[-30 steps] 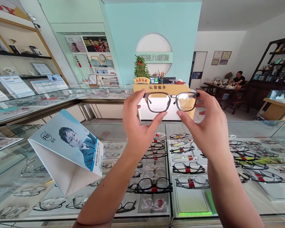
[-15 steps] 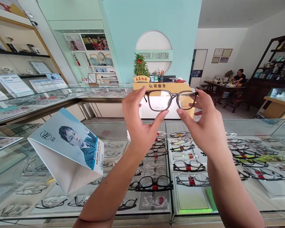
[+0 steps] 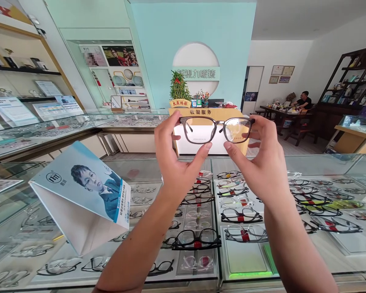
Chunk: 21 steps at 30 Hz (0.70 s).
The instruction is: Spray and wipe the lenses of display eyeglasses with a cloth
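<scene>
A pair of dark-framed eyeglasses (image 3: 217,123) is held up level above the glass display case, lenses upright. My left hand (image 3: 183,154) grips the left end of the frame, its thumb under the left lens and its index finger at the upper corner. At the other end my right hand (image 3: 258,150) pinches the frame the same way, thumb below the right lens. Small print shows on both lenses. The other fingers of both hands are partly hidden behind the frame.
Below my arms, the glass display case (image 3: 293,276) holds rows of eyeglasses. A folded advertising card (image 3: 79,191) stands on it at left. Farther back are a cashier counter (image 3: 201,140) and a potted plant (image 3: 179,84). A person (image 3: 304,101) sits at a table, far right.
The eyeglasses have turned slightly between my hands, so the lenses and the folded temples behind them show differently. The whole view has shifted a little.
</scene>
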{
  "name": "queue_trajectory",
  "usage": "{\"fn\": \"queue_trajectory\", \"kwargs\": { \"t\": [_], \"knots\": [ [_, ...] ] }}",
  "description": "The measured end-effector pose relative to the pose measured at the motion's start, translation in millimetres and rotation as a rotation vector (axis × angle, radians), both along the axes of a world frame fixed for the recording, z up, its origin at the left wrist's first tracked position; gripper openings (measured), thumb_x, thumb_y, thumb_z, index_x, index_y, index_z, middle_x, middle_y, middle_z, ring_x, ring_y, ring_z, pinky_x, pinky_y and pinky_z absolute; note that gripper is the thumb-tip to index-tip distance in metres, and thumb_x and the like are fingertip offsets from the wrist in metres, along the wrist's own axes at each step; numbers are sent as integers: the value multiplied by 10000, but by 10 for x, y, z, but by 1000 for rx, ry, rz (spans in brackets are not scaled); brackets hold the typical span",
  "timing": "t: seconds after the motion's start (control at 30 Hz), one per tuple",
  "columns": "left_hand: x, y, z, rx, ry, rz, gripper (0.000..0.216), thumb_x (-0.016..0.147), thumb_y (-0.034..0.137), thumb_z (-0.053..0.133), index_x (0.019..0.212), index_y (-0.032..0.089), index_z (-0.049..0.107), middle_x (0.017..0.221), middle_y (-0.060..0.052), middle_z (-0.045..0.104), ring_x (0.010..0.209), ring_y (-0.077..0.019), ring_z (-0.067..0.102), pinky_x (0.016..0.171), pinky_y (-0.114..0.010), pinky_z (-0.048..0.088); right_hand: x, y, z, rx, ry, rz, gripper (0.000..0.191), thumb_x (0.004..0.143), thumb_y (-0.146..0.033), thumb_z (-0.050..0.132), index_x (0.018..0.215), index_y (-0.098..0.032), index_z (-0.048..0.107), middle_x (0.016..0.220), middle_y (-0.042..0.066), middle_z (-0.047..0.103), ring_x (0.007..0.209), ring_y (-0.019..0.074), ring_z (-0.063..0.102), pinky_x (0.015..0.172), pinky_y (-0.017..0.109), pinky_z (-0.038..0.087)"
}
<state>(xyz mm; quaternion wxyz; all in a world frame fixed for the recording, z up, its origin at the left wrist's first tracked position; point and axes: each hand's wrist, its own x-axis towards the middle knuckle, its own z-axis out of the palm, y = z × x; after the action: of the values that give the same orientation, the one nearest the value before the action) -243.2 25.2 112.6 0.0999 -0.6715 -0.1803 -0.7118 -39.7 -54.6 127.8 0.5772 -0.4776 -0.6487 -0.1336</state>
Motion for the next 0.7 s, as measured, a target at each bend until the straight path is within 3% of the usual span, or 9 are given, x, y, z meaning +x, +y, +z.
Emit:
{"fn": "queue_trajectory", "kwargs": {
  "t": [0.1,0.33,0.7],
  "knots": [
    [-14,36,6,-27,-27,-63,886,960,624,883,1716,390,484,1655,-131,629,1512,-389,643,1134,-586,616,-9,-12,3,22,-2,-1,741,1048,-566,754,1677,-344,432,1542,191,696,1286,415,765,890,609,704],
    [-24,112,14,-88,-28,-97,745,986,608,837,1643,506,500,1675,-85,643,1526,-399,676,1150,-656,658,-23,-15,6,59,-24,-7,758,1059,-518,741,1724,-346,419,1601,186,673,1307,400,754,950,610,699],
    [-46,155,-12,-97,-45,-70,804,955,660,872,1638,448,503,1652,-110,666,1498,-415,699,1166,-693,633,-35,-46,50,37,-24,-23,730,1062,-571,719,1718,-341,497,1602,172,674,1300,384,740,1009,591,671]
  ]
}}
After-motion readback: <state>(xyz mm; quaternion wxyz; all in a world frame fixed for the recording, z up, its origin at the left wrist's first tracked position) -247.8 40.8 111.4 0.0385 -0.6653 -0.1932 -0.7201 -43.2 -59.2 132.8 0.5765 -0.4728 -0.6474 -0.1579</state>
